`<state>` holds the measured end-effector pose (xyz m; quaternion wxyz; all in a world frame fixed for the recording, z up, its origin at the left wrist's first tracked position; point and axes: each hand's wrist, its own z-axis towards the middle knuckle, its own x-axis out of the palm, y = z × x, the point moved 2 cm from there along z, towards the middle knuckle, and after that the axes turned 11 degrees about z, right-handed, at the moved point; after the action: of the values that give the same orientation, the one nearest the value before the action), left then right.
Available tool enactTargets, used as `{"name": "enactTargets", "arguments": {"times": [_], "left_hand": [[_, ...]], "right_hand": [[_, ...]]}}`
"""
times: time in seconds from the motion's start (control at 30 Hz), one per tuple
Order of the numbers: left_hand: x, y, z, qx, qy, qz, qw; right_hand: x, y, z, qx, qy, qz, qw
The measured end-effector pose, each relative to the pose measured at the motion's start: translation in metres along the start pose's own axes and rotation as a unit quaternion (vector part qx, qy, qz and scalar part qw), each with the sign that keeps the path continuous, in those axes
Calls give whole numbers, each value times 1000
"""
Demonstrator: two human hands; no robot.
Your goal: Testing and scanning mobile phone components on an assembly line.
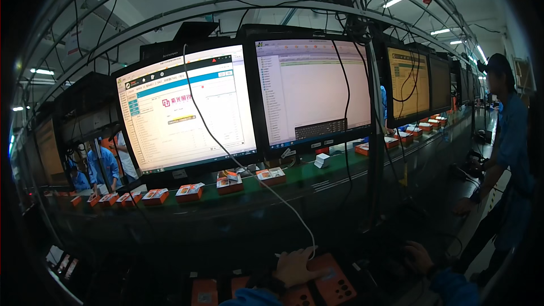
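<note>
My left hand [297,266] reaches in from the lower edge, with its fingers spread over orange panels. One orange panel [331,277] beside it has dark round spots. A pale cable [292,209] hangs across the front of the screens, and its lower end reaches the fingers; whether they touch it is unclear. My right hand [418,256] rests farther right in deep shadow, its fingers curved. Anything under that palm is lost in the dark. Another orange panel [204,292] lies left of my left forearm.
Two large lit monitors [187,110] [317,90] stand ahead, with loose cables hanging before them. Behind and below, a green conveyor [306,178] carries several orange boxes [229,182] and a small white box [322,160]. A person [510,147] in blue stands at right; others [102,164] are at far left.
</note>
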<state>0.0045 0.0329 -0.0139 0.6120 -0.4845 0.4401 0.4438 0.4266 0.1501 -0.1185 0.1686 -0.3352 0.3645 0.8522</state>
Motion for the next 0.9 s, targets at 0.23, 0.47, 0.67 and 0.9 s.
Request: {"name": "enactTargets", "arguments": {"times": [0.23,0.47,0.67,0.9], "left_hand": [[-1,0,1,-5,14,5,1000],[1,2,1,-5,17,1,1000],[4,3,1,-10,15,-6,1000],[3,3,2,-8,12,-5,1000]], "right_hand": [[-1,5,-1,-4,-1,2,1000],[0,5,0,-4,-6,4,1000],[0,5,0,-1,-12,6,1000],[-1,6,1,-2,-10,-1,1000]]}}
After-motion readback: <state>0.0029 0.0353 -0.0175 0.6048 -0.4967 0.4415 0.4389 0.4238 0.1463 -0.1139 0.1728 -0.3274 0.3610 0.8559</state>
